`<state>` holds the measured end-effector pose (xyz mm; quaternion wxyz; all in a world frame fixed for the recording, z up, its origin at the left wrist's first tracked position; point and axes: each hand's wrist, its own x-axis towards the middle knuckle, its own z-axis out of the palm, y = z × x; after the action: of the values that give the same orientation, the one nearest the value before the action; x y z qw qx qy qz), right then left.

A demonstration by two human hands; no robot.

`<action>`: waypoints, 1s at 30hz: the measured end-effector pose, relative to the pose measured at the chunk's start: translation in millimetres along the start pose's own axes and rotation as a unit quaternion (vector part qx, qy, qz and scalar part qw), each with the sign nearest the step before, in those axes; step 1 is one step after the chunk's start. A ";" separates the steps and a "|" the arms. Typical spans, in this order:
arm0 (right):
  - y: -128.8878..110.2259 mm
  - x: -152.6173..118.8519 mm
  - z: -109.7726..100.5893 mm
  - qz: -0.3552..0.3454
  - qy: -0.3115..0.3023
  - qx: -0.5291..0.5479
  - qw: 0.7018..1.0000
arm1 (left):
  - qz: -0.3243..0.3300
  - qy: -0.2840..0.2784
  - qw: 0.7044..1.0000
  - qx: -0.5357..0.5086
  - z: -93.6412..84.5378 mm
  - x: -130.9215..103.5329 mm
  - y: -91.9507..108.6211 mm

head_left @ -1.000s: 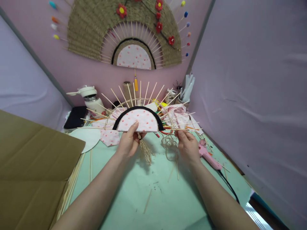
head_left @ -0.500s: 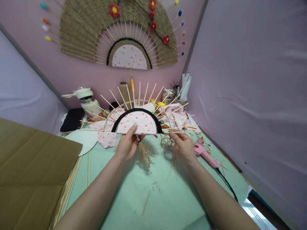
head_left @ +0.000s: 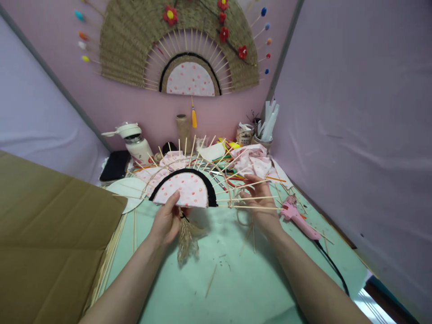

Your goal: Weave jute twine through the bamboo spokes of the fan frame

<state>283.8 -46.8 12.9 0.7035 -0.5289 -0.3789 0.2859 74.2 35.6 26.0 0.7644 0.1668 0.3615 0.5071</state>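
My left hand grips a half-round fan frame by its straight lower edge, the thumb on the spotted cloth. The frame has a black rim, and thin wooden sticks fan out from it. A tassel of dry fibres hangs below that hand. At the frame's right end, my right hand is behind the lowest sticks, its fingers curled around thin twine. A loop of this twine dangles under the sticks, and a strand runs across them in an arc. The sticks partly cover the fingers.
A pink glue gun with a black cord lies at the right. A cardboard sheet covers the left front. Behind are a white bottle, a phone, spotted cloth and jars. A finished large fan hangs on the wall.
The fan frame has come down and left with my left hand, its tassel swinging. My right hand has shifted from the frame's corner to behind the right-hand sticks, fingers raised.
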 end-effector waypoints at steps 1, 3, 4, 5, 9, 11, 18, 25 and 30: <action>0.6 0.7 -0.7 0.014 -0.030 0.013 0.999 | -0.005 0.001 1.000 0.001 -1.4 -1.2 -1.3; 1.6 1.9 -2.6 0.055 -0.086 0.046 0.994 | -0.009 -0.001 1.000 0.002 -3.3 -2.0 -3.5; 2.1 2.3 -3.6 0.074 -0.106 0.059 0.990 | -0.010 -0.003 1.000 0.004 -4.0 -1.8 -4.0; 2.5 2.6 -4.5 0.087 -0.117 0.068 0.987 | -0.013 -0.005 1.000 0.008 -4.6 -1.3 -4.1; 3.0 2.4 -7.4 0.128 -0.151 0.056 0.978 | -0.038 -0.011 0.999 0.029 -8.3 1.9 -2.4; 3.5 1.5 -8.0 0.148 -0.162 0.039 0.975 | -0.060 -0.015 0.997 0.040 -10.5 2.5 -2.2; 0.4 -9.8 4.5 0.211 -0.143 0.084 0.963 | -0.100 -0.036 0.992 0.066 -14.6 1.4 -7.8; -3.5 -15.0 14.3 0.282 -0.152 0.221 0.921 | -0.115 -0.014 0.991 0.068 -16.4 8.7 -8.9; -2.0 -12.6 13.6 0.290 -0.120 0.244 0.918 | -0.145 -0.017 0.983 0.114 -17.5 7.9 3.8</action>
<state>265.6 -50.3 13.9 0.6464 -0.3886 -0.2094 0.6223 60.8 42.3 13.4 0.8120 0.2071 0.4242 0.3432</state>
